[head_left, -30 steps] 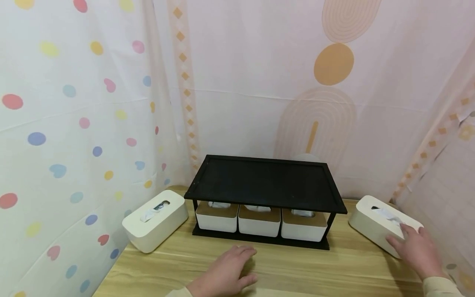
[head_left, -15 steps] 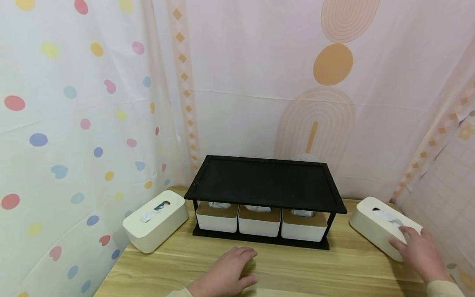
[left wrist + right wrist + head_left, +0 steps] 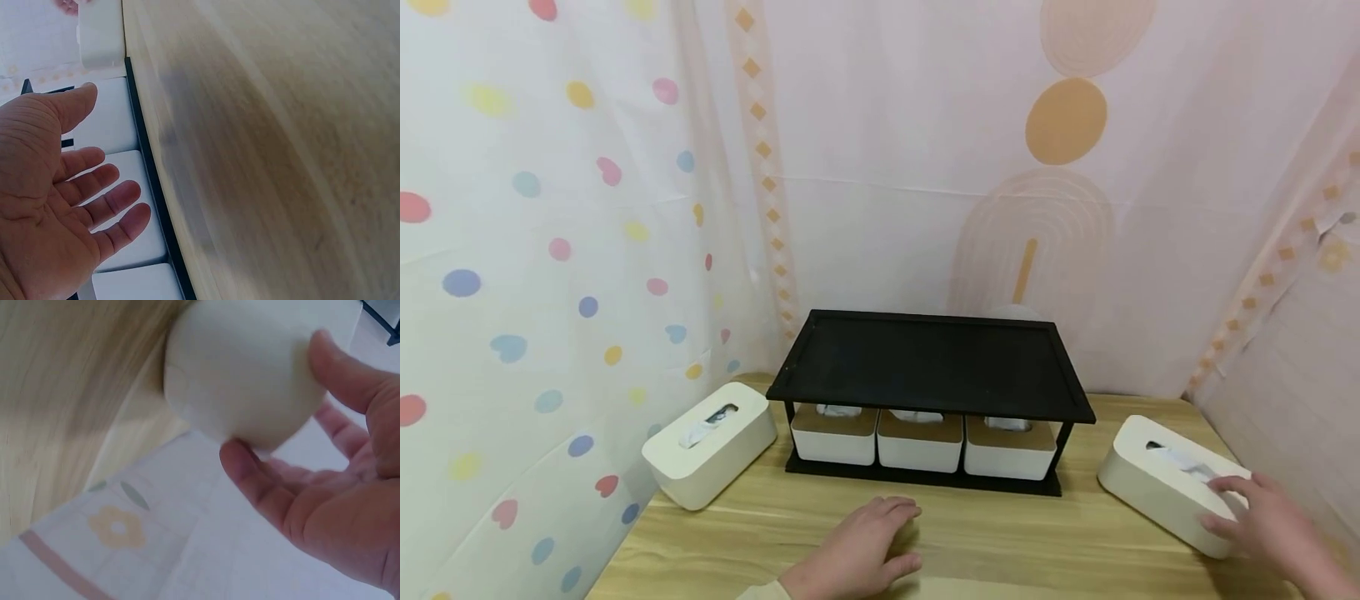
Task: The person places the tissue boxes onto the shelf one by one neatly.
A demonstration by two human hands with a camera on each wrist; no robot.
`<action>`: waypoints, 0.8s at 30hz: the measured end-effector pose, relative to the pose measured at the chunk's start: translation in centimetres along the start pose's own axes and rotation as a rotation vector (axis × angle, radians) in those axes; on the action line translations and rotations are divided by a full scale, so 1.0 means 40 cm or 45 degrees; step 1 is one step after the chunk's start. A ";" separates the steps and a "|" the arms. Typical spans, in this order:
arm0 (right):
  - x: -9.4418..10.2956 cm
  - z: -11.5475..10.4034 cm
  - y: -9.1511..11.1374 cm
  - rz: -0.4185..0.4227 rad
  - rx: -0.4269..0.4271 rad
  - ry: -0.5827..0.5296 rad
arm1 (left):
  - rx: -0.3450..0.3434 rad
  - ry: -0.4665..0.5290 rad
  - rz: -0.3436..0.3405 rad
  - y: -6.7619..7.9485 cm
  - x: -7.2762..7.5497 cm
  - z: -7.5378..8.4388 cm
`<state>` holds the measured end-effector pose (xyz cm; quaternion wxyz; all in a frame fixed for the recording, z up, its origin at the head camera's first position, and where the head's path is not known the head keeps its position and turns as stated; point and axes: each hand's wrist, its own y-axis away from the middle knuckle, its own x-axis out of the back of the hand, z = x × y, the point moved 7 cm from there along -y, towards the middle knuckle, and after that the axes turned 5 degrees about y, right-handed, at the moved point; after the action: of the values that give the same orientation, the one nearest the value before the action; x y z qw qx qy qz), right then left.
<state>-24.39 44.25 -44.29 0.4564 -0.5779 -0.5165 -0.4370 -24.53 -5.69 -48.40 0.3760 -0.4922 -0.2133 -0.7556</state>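
Observation:
A cream tissue box (image 3: pixel 1157 492) with a tissue in its top slot stands slantwise at the right of the table. My right hand (image 3: pixel 1262 517) grips its near end; in the right wrist view the thumb (image 3: pixel 340 372) lies on one side and the fingers (image 3: pixel 256 478) on the other. Low in the middle, my left hand (image 3: pixel 857 550) hovers in front of the black rack (image 3: pixel 925 358), fingers relaxed and nothing held. Under the rack's top, three white tissue boxes with brown lids, including the middle one (image 3: pixel 919 450), sit side by side on its base.
Another cream tissue box (image 3: pixel 711 450) stands slantwise left of the rack. The wood-grain table (image 3: pixel 1000 533) meets dotted curtains (image 3: pixel 572 275) at the left and pale patterned curtains (image 3: pixel 887 208) behind and at the right.
The right tissue box has slid a little toward me, with my right hand on its near end. The left hand has stayed put. The head view has shifted slightly.

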 end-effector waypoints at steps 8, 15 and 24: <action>0.014 -0.015 0.027 0.059 0.175 0.005 | -0.012 0.019 -0.020 -0.007 -0.007 0.011; -0.008 -0.050 0.043 -0.235 0.198 -0.061 | -0.013 0.053 -0.037 -0.010 -0.016 0.016; -0.057 -0.190 0.067 -0.533 0.338 -0.418 | 0.061 0.284 -0.152 -0.014 -0.039 0.041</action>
<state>-22.19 36.23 -45.18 0.3382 -0.4571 -0.7439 -0.3511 -23.67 -3.65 -49.09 0.3635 -0.3823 -0.2170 -0.8213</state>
